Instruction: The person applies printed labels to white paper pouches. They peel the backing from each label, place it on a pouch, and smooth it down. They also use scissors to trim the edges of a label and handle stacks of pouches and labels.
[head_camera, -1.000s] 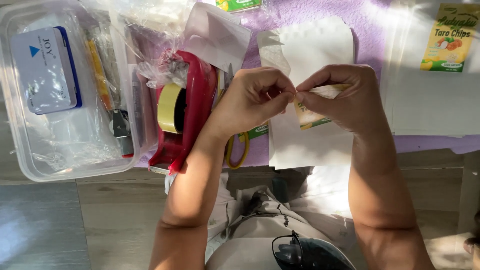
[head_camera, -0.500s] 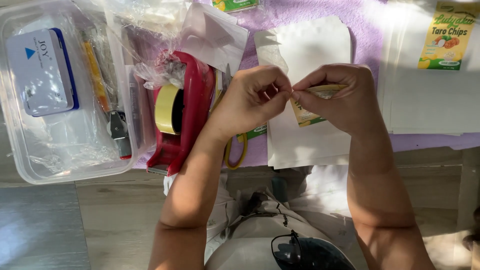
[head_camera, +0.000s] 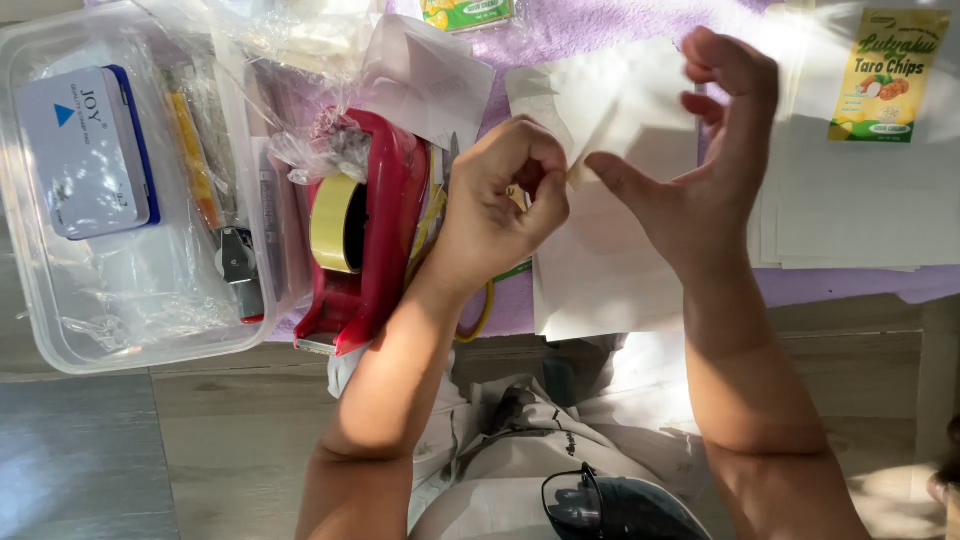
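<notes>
Now the left hand (head_camera: 500, 205) is curled tight, pinching a small yellow-green sticker (head_camera: 516, 196) between thumb and fingertips, at about 9 o'clock from the right hand (head_camera: 705, 170), which is spread wide and holds nothing, hovering over the white pouch (head_camera: 610, 270). Both things look light, thin and floppy; I judge the sticker tacky and prone to curling, best gripped at a corner. A red tape dispenser (head_camera: 375, 240) sits at 9 o'clock of the left hand, a clear box (head_camera: 40, 300) beyond.
</notes>
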